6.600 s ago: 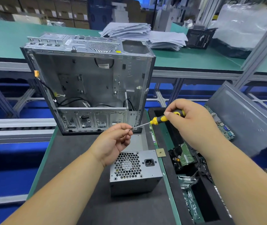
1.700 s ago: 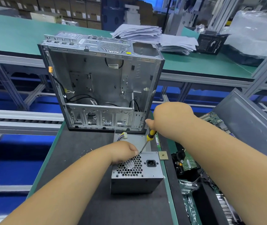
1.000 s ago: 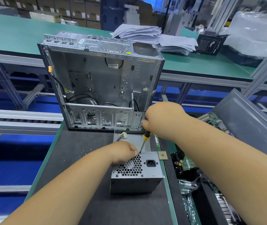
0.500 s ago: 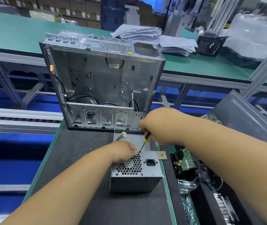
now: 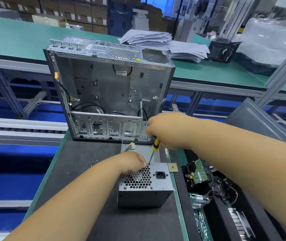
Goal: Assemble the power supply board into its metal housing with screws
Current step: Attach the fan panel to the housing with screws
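Yellow-handled screwdriver drops lower, tip at grey metal power-supply box top edge | right hand clamped on handle | left hand curled at tip, contents hidden | fastening underway

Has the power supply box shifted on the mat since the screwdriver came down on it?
No. The power supply box sits as before, beside the small gold square, just short of the open case.

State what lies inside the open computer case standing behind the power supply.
Inside the computer case you can see black cables and a perforated drive cage. The right hand covers its lower right corner.
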Demonstrator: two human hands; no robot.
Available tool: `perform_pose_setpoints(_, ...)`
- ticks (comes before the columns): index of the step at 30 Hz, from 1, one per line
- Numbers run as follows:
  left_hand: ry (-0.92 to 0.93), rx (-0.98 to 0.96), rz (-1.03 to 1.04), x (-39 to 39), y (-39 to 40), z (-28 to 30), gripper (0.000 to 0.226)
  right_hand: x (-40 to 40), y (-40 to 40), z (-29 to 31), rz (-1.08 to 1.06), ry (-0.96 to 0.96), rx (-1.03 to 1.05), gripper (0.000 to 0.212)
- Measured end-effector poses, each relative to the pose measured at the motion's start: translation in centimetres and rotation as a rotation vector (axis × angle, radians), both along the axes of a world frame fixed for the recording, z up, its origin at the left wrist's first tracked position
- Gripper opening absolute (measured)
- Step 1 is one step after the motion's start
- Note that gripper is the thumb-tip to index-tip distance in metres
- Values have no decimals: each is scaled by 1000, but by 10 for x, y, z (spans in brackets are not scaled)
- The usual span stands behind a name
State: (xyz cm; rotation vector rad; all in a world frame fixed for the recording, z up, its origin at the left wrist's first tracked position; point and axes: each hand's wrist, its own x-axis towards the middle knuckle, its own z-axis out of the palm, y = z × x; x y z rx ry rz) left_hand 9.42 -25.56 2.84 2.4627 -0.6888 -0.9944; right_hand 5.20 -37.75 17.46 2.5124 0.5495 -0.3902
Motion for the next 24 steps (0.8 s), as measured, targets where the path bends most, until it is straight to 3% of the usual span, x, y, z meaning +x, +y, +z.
perform_pose_setpoints(3, -3, -7, 3, -1, 1, -1, 33, 1, -1, -1, 108, -16, -28, 18)
perform_pose_setpoints(6, -15, -12, -5, -2, 0, 1, 32, 2, -5, -4, 35, 24, 18, 39)
perform_pose_setpoints(12, -37, 15, -4, -5, 0, 4, 34, 21, -6, -2, -642, 333, 317, 48)
perform_pose_setpoints(13, -35, 19, -6, -5, 1, 4, 34, 21, -8, -1, -678, 362, 333, 48)
perform_pose_setpoints(16, -33, 6, -6, -4, 1, 3, 31, 18, -15, -2, -513, 312, 213, 41)
perform_pose_setpoints(22, -20, -19, 20, 0, 2, -4, 24, 9, -15, -15, 33, -52, 176, 29)
perform_pose_setpoints(24, -26, -26, 21, -2, 1, -3, 27, 8, -13, -17, 98, -82, 159, 29)
